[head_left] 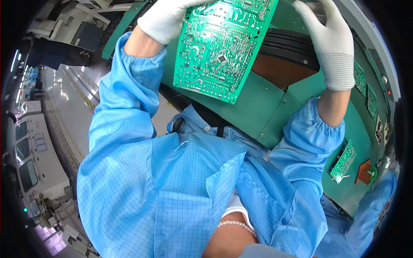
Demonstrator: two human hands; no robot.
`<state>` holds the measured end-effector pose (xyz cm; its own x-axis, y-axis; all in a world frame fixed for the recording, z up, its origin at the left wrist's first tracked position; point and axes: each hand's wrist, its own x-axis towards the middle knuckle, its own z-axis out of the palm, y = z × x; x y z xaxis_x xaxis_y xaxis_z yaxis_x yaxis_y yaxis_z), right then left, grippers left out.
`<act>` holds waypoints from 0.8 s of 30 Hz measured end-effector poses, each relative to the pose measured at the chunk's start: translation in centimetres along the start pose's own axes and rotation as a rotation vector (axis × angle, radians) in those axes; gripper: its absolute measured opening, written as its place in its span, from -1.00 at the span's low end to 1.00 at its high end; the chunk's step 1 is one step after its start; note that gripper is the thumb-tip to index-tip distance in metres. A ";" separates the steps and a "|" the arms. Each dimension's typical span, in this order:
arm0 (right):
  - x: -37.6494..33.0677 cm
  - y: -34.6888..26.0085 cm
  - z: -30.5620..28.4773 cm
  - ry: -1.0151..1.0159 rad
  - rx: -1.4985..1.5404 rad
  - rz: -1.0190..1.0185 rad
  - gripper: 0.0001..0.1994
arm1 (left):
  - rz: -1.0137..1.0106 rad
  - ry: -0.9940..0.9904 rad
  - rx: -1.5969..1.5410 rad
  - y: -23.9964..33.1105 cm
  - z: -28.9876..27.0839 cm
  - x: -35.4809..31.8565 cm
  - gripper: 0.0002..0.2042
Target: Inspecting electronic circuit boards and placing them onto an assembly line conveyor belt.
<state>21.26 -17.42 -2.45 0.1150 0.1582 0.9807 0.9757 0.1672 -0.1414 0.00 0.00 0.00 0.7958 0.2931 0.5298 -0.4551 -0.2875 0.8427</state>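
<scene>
A large green circuit board, dotted with solder points and a square chip, is held up over the green work surface at the top of the head view. My left hand, in a white knit glove, grips the board by its left side; its fingertips run out past the picture's upper edge. To the right of the board, my right hand wears the same kind of glove. Its fingers are apart with nothing between them, and it does not touch the board.
Below the board and my right hand lies a black ribbed part on the green bench. A smaller circuit board rests at the right by a brown block. A co-worker's blue sleeve shows lower right. Machines line the left.
</scene>
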 end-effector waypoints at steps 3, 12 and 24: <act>-0.1 0.1 -0.5 0.013 -0.061 -0.010 -0.64 | -0.007 0.001 0.022 1.0 0.3 0.0 -0.65; 0.2 -1.0 -1.6 0.037 -0.035 0.039 -0.69 | -0.101 -0.002 0.037 1.9 -0.1 1.3 -0.66; 0.4 -1.0 -2.2 0.067 -0.084 -0.042 -0.71 | -0.143 -0.050 0.035 1.9 -0.9 2.5 -0.64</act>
<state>20.70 -19.65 -1.60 0.0835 0.0871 0.9927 0.9917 0.0900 -0.0913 0.79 0.98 3.04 0.8709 0.2881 0.3981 -0.3220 -0.2775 0.9052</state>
